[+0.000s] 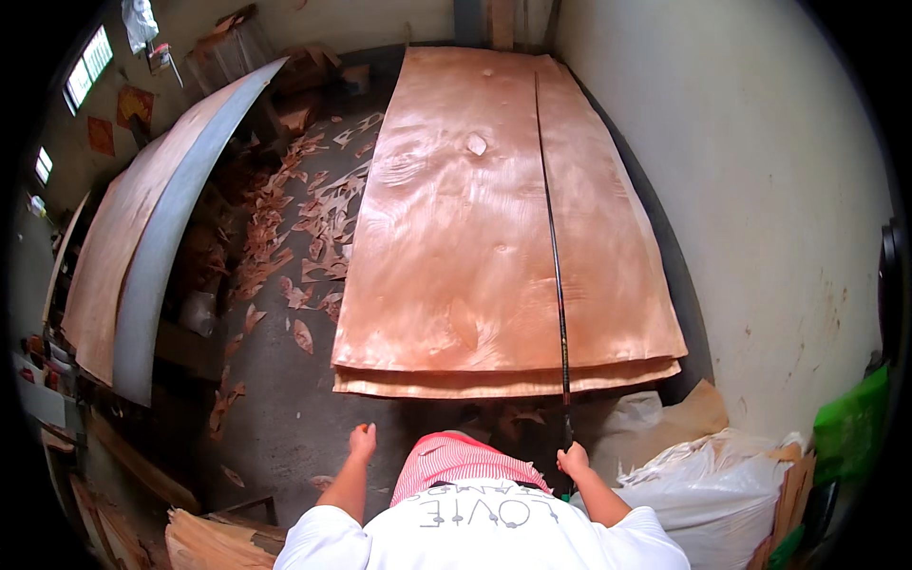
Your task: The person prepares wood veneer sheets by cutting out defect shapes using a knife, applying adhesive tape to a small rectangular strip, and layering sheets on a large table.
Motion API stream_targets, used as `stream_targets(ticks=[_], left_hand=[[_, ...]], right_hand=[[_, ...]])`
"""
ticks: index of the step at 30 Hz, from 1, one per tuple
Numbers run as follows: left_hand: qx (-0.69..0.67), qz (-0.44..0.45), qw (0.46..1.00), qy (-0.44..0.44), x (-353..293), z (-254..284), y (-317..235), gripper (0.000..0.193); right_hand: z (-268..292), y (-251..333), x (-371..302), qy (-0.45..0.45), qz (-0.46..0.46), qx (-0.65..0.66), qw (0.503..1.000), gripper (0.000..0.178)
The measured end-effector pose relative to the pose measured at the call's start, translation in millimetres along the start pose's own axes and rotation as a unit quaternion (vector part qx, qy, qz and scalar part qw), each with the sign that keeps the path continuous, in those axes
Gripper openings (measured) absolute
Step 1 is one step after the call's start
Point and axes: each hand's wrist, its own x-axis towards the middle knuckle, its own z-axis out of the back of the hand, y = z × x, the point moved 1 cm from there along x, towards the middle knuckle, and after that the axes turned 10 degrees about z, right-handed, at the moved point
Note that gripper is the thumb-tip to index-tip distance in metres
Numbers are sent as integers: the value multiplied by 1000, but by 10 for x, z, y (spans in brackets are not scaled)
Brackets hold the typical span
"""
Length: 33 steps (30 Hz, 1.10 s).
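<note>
A long, thin black pole (554, 242) is gripped near its thicker lower end by my right hand (573, 460). It reaches away from me across the right part of a stack of reddish-brown wood veneer sheets (437, 256), tapering toward the far end. Whether it rests on the top sheet or hovers over it, I cannot tell. My left hand (363, 442) is off the stack, before its near left corner, with the fingers curled closed. What it holds, if anything, is too small to make out. A pale leaf-shaped spot (476, 143) marks the top sheet.
Veneer scraps (271, 223) litter the floor left of the stack. Further left stands a raised pile of curved boards (133, 247) with a grey edge. A pale wall (750, 209) runs along the right. White plastic sheeting (698, 489) lies near my right arm.
</note>
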Motion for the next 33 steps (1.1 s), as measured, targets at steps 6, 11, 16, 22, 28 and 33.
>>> stream_targets(ticks=[6,11,16,22,28,33], left_hand=[[114,9,991,75,-499,129,1219,49],[53,15,993,108,-603,219,1319,50],[78,-75,988,106,-453,365,1043,49],[-7,-173,979,104,-396,711,594,48],[10,-202,973,110,-66,1314,1057,48],[-5,-115,989,92,380,2006,2004,49]], right_hand=[[-740,-754,-1121,26,100,-155,982,32],[-1009,-1299,-1873,81,41,-137,986,29],[-1087,-958,-1890,67,42,-171,982,29],[-1304,49,-1400,57,99,-213,970,33],[-1813,1174,-912,-41,146,-93,984,18],[-2469,2595,-889,-81,231,12,969,15]])
